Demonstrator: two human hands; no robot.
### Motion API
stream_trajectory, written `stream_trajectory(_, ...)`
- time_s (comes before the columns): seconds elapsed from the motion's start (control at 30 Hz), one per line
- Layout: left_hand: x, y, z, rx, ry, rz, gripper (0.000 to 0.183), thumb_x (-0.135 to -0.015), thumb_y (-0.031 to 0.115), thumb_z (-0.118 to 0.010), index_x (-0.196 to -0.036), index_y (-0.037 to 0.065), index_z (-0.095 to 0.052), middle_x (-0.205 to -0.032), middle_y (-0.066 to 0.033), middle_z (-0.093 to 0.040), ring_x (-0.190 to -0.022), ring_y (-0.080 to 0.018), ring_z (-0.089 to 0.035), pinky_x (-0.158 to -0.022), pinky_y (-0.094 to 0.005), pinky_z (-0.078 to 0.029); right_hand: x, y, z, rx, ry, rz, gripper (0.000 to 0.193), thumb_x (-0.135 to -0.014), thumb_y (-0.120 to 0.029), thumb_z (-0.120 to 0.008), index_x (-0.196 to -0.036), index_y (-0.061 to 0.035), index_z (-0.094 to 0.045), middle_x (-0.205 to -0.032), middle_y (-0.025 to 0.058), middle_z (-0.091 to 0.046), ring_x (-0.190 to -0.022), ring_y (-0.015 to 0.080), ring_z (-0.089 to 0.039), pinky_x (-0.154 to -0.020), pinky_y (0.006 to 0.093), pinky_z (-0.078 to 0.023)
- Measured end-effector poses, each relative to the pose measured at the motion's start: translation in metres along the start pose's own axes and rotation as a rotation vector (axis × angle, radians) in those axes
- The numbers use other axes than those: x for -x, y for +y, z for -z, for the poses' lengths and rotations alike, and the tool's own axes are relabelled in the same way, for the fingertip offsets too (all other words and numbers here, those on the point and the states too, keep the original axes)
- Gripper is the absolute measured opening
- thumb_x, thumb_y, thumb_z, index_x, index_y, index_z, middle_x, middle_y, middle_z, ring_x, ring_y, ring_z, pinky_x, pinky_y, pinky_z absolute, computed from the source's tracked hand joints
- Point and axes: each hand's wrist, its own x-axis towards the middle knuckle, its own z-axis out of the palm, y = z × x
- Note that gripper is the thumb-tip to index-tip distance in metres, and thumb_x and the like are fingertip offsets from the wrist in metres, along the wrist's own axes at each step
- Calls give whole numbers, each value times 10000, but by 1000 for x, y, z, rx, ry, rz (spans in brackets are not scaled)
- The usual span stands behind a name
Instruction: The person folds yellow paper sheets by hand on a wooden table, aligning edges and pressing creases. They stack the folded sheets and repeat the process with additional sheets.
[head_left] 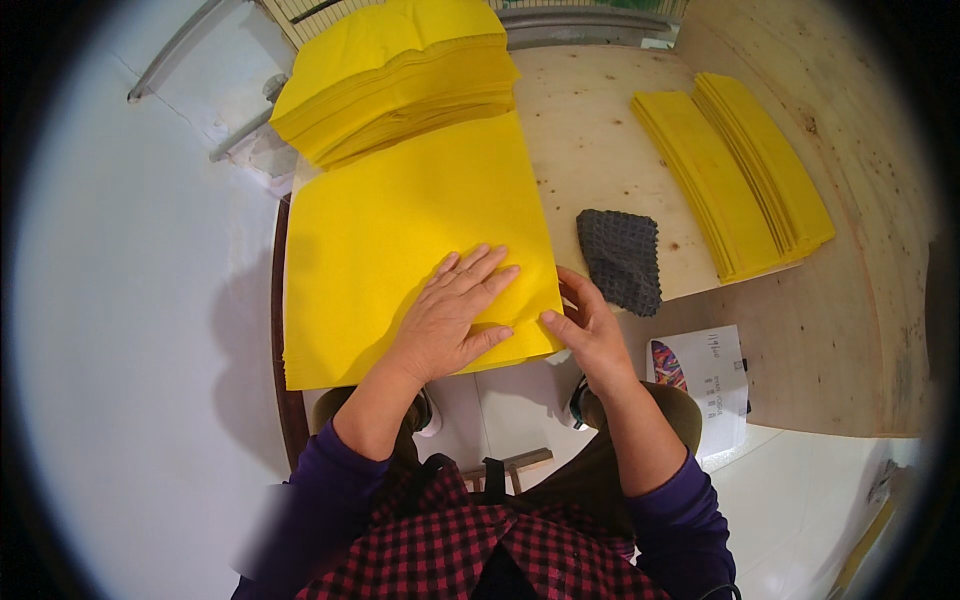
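A broad yellow fabric sheet [400,230] lies flat on top of a stack of like sheets at the table's front. My left hand [455,310] rests palm down on it, fingers stretched out, near the lower right part. At the sheet's near right corner is my right hand [592,335]. Its thumb lies on top of the fabric and its fingers curl round the right edge, so the corner sits between them. How many layers it grips I cannot make out. A dark grey waffle-textured cloth [620,260] lies just right of that hand.
A thick pile of folded yellow fabric [400,75] stands at the far end of the sheet. Two narrow folded yellow bundles [735,180] lie on the wooden tabletop [580,130] to the right, beside an upright wooden panel [840,330]. A white printed box [715,400] is below.
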Motion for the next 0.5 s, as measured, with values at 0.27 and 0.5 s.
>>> stream_trajectory(0.27, 0, -1, 0, 8, 11, -8, 657, -914, 516, -531, -1428, 117, -440, -1508, -144, -374, -1397, -345, -334, -1158, -462, -229, -4, 3, -1, 200, 69, 88, 684, -845, -209, -733, -1418, -42, -399, -1403, 162, -462, -1283, 260, -460, -1065, 390, -367)
stream_trajectory(0.5, 1, -1, -1, 8, -7, 3, 654, -910, 497, -540, -1425, 109, -430, -1513, -138, -360, -1407, -332, -310, -1170, -462, -205, -1, -6, -5, 466, 185, 269, 712, -742, -153, -789, -1364, -55, -457, -1434, 207, -428, -1330, 348, -418, -1099, 413, -343)
